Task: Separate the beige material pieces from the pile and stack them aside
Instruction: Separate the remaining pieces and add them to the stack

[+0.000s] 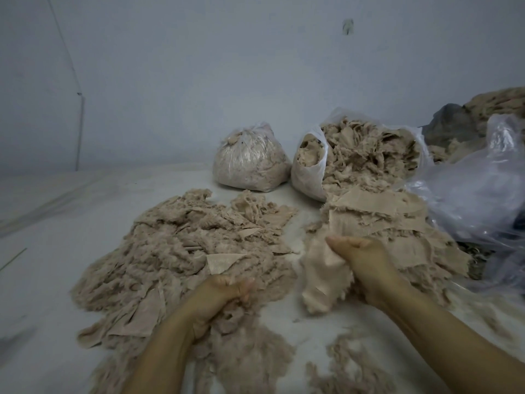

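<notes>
a pale blue-grey wall (199, 81) is rising behind a white sheeted floor (42, 280), where the loose pile of beige frayed fabric scraps (176, 251) is lying. the right hand (360, 260) is grasping a beige fabric piece (324, 280) beside it; the left hand (224, 291) is clenching scraps at the pile's near edge.

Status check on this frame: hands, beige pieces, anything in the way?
Left hand gripping fluff in left pile. Right hand holding beige piece by right pile. Nothing blocking.
</notes>
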